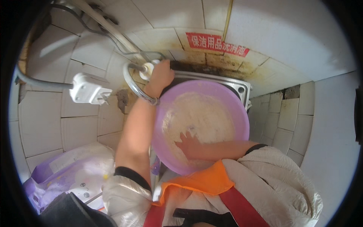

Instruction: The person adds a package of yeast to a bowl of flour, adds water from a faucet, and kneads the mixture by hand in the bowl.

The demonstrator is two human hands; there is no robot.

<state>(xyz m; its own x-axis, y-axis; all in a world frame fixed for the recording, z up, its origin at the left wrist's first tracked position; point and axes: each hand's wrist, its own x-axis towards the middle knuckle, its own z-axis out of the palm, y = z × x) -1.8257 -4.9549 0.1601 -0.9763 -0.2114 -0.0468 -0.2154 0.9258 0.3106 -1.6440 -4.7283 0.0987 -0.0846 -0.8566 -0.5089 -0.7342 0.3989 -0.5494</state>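
White tiled walls [41,130] close in around a metal sink [244,89], stained yellow-brown at the grout; a red sign [217,44] hangs at twelve to one o'clock. A pink-purple basin [242,126] lies at the centre, over the sink. A white plug [89,90] dangles at nine to ten o'clock, a purple-and-white bag [72,174] at eight. The person's right hand [189,145] is inside the basin, towards its seven o'clock, fingers spread and gripping nothing visible. The left hand [160,77] is beside the tap [132,85] at eleven; its fingers are hidden, so its grip cannot be told. The basin covers most of the sink, its pale contents are hard to make out, and a dark object [72,212] at seven is cut off.
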